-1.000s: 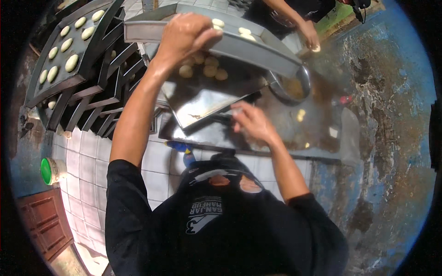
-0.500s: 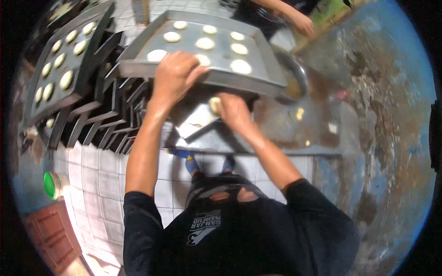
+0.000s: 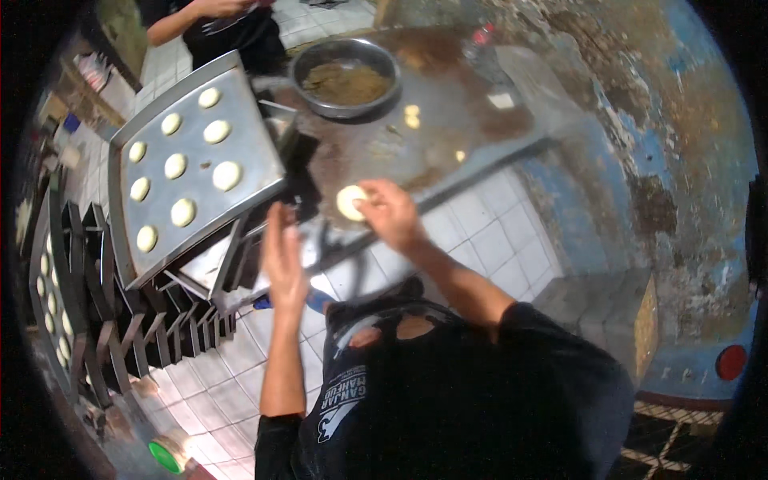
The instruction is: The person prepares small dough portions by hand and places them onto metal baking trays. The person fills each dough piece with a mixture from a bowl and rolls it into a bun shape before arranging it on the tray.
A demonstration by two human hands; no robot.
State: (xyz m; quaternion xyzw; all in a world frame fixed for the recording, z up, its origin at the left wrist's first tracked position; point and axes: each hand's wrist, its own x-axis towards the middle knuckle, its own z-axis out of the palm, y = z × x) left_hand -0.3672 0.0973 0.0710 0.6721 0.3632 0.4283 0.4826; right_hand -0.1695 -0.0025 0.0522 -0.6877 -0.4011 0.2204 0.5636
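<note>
My right hand (image 3: 392,214) pinches a flat, pale round of dough (image 3: 350,202) between thumb and fingers, above the table's near edge. My left hand (image 3: 282,252) is slightly blurred and holds nothing, its fingers stretched out. It is beside the near right corner of a metal baking tray (image 3: 250,152), apart from the dough round. Several pale dough rounds (image 3: 176,166) are spaced in rows on that tray. The tray rests tilted on top of other trays.
A steel bowl (image 3: 346,108) with brown filling stands on the worn metal table (image 3: 448,164). Small dough bits (image 3: 412,120) lie near it. Stacked dark trays (image 3: 152,332) fill the left side. Another person (image 3: 232,40) is at the back. A stained wall (image 3: 632,152) bounds the right.
My left hand has come off the tray's near edge. My right hand has moved out from below the tray with the dough round. The view has turned right, showing more of the table.
</note>
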